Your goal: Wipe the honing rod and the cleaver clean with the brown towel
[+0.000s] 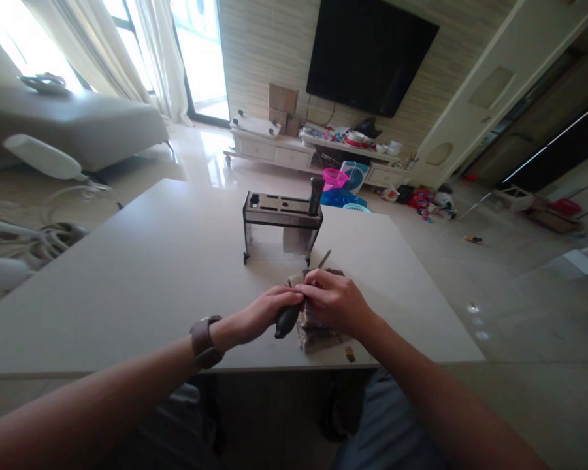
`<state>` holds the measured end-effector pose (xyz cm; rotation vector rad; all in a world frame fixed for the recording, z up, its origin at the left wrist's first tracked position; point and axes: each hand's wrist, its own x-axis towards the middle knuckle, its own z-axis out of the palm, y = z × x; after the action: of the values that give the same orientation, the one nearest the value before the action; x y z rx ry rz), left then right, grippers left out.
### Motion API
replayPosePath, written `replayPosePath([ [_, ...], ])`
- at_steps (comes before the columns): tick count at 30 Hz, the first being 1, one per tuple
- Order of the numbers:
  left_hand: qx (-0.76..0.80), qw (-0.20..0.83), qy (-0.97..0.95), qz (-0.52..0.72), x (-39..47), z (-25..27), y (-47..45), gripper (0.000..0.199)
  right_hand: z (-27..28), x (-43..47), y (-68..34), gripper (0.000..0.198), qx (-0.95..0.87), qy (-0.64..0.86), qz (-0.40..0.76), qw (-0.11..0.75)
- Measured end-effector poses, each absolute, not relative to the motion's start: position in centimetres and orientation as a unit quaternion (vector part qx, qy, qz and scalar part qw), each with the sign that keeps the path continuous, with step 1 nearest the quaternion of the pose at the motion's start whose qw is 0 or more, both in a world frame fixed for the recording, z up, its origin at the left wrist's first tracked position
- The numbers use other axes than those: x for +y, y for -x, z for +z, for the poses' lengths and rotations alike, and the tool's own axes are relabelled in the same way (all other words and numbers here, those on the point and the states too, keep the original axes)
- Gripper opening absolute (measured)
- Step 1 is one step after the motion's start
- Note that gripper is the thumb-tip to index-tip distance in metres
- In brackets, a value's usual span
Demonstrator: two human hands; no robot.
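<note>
My left hand [269, 312] is closed around the black handle of a knife [288, 321], whose narrow blade points away and to the right. Pressed close beside it, my right hand [337, 299] has its fingers bent over the blade and pinches a folded brown-and-beige cloth [318, 337] there. Only the blade's tip shows beyond the fingers; the middle is hidden. Just past my hands stands a knife block [281, 212] with a slotted dark top and clear sides. A cleaver [316, 196] is upright in its right end, its broad blade visible through the side.
The white table [186, 261] reaches out on both sides, with its near edge by my legs. A small yellow sticker [349, 354] lies near that edge. Behind are a low TV cabinet [274, 153] with clutter, a pink basket [334, 177] and a white chair [44, 156] at left.
</note>
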<state>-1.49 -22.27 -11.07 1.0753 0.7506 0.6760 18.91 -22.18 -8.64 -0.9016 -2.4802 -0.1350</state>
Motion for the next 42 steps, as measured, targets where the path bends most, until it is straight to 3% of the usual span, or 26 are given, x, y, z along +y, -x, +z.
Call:
replayPosePath([
  [6, 0.379, 0.711, -0.522, 0.28, -22.0, -10.5, 2.5, 0.034, -8.7, -22.1, -19.0, 0.029, -0.91, 0.344, 0.003, 0.231],
  [11, 0.433, 0.715, -0.531, 0.139, -22.7, -10.1, 6.5, 0.039, -8.4, -22.2, -19.6, 0.05, -0.905, 0.37, 0.072, 0.197],
  [21, 0.573, 0.652, -0.495, 0.036, -25.0, -11.0, 15.1, 0.06, -8.2, -21.7, -20.7, 0.033, -0.883, 0.389, 0.145, 0.221],
  [29, 0.608, 0.601, -0.519, -0.002, -24.6, -11.3, 19.2, 0.058, -8.8, -21.4, -20.8, 0.029, -0.879, 0.389, 0.17, 0.22],
  [35, 0.601, 0.579, -0.55, -0.027, -22.8, -14.4, 20.0, 0.048, -8.8, -21.2, -20.7, 0.028, -0.874, 0.393, 0.195, 0.209],
  [42, 0.684, 0.453, -0.572, -0.026, -18.7, -17.1, 16.6, 0.037, -9.7, -19.7, -21.2, 0.013, -0.817, 0.473, 0.201, 0.263],
])
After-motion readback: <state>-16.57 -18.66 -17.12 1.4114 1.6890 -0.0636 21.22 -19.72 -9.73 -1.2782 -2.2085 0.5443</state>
